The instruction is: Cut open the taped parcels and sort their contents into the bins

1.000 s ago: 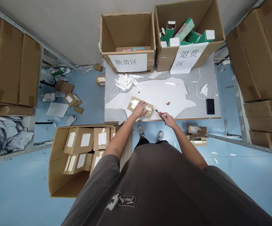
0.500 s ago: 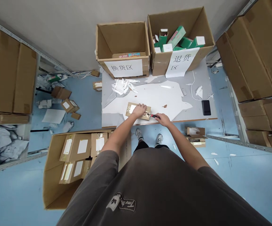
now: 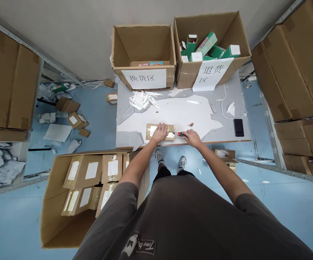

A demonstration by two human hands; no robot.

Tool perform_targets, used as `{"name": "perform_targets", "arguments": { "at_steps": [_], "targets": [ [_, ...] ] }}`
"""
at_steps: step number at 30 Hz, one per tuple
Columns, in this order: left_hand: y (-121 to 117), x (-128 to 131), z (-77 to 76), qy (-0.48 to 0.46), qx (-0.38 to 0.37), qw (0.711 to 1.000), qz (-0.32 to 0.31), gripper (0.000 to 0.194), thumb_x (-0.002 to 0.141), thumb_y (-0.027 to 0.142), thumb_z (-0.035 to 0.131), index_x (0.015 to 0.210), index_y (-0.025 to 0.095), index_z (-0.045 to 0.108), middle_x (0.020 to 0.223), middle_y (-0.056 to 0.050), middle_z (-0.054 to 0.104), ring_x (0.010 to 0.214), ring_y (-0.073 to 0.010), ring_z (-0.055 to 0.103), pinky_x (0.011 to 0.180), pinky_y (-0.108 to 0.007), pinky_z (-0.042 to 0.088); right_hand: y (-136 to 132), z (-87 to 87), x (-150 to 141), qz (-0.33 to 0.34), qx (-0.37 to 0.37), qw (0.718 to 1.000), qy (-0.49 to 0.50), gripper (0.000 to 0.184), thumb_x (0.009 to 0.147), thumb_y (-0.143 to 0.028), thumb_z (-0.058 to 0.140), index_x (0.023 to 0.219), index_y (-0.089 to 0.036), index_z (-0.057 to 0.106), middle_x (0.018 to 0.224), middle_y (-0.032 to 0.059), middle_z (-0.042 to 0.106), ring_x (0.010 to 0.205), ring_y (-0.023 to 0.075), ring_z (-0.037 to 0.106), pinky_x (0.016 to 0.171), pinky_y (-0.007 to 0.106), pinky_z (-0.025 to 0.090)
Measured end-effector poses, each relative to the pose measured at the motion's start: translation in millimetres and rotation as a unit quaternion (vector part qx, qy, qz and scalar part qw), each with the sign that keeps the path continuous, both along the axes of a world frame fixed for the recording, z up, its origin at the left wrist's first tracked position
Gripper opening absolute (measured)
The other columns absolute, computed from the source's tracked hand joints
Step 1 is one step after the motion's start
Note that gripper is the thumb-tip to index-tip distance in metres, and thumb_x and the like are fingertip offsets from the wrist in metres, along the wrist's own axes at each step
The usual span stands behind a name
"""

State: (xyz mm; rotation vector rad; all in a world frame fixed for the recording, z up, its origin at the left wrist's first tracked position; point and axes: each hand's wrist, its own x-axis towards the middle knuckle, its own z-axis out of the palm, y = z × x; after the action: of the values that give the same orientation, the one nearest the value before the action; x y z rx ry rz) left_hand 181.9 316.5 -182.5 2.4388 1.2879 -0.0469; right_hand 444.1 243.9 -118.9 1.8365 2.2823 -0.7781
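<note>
A small cardboard box with a white label and clear tape lies near the front edge of the worktable. My left hand holds it down from above, fingers over its top face and covering its middle. In my right hand is a utility knife with a red and black handle, pointing left. Its blade end meets the right part of the box; how deep the tip sits cannot be made out.
Behind on the worktable stand two large cartons, one with colourful packs, the other with green boxes. White scraps and a phone lie there too. At lower left, a big carton holds several parcels.
The knife has moved left from beside the box onto its right part, and the box now lies straighter along the table edge. My left hand has stayed on the box.
</note>
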Motion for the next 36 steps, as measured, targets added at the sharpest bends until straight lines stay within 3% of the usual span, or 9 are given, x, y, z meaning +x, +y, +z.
{"name": "perform_targets", "arguments": {
  "at_steps": [7, 15, 27, 31, 36],
  "targets": [
    [-1, -3, -9.0, -0.018, 0.024, 1.0, 0.002, 0.063, 0.104, 0.035, 0.05, 0.159, 0.007, 0.049, 0.164, -0.027, 0.049, 0.161, -0.0422, 0.035, 0.129, -0.064, 0.034, 12, -11.7, 9, 0.022, 0.015, 1.0, -0.001, 0.049, 0.113, -0.045, 0.043, 0.151, -0.021, 0.062, 0.13, 0.016, 0.068, 0.121, 0.0332, 0.052, 0.099, 0.04, 0.04],
    [-3, 0, -7.7, -0.037, 0.048, 0.998, 0.019, 0.053, 0.106, 0.032, 0.047, 0.148, 0.002, 0.06, 0.159, -0.03, 0.053, 0.157, -0.0425, 0.042, 0.128, -0.062, 0.039, 17, -26.5, 17, 0.044, 0.062, 0.997, 0.008, 0.047, 0.113, -0.044, 0.045, 0.146, -0.019, 0.066, 0.122, 0.016, 0.071, 0.115, 0.0338, 0.055, 0.091, 0.04, 0.041],
    [-6, -1, -8.2, -0.08, 0.03, 0.996, 0.035, 0.052, 0.103, 0.028, 0.05, 0.15, 0.008, 0.059, 0.156, -0.025, 0.058, 0.157, -0.0378, 0.044, 0.129, -0.063, 0.038, 21, -43.4, 17, 0.037, 0.097, 0.994, 0.041, 0.048, 0.112, -0.048, 0.043, 0.141, -0.019, 0.068, 0.119, 0.0171, 0.071, 0.114, 0.035, 0.056, 0.09, 0.041, 0.044],
    [-6, -1, -0.5, -0.069, 0.022, 0.997, 0.039, 0.052, 0.107, 0.032, 0.046, 0.151, 0.007, 0.059, 0.159, -0.025, 0.056, 0.157, -0.0365, 0.044, 0.131, -0.058, 0.034, 14, -42.9, 29, 0.015, 0.095, 0.993, 0.061, 0.048, 0.111, -0.048, 0.044, 0.14, -0.019, 0.069, 0.117, 0.0167, 0.073, 0.112, 0.0349, 0.058, 0.093, 0.042, 0.046],
    [9, -21, 27.4, -0.034, -0.016, 0.999, -0.013, 0.071, 0.102, 0.053, 0.059, 0.163, 0.019, 0.049, 0.168, -0.017, 0.048, 0.157, -0.0376, 0.041, 0.131, -0.053, 0.032, -8, -33.8, 46, -0.06, 0.097, 0.988, 0.108, 0.048, 0.109, -0.051, 0.046, 0.135, -0.019, 0.069, 0.124, 0.0165, 0.074, 0.114, 0.0344, 0.062, 0.098, 0.045, 0.051]
  ]
}}
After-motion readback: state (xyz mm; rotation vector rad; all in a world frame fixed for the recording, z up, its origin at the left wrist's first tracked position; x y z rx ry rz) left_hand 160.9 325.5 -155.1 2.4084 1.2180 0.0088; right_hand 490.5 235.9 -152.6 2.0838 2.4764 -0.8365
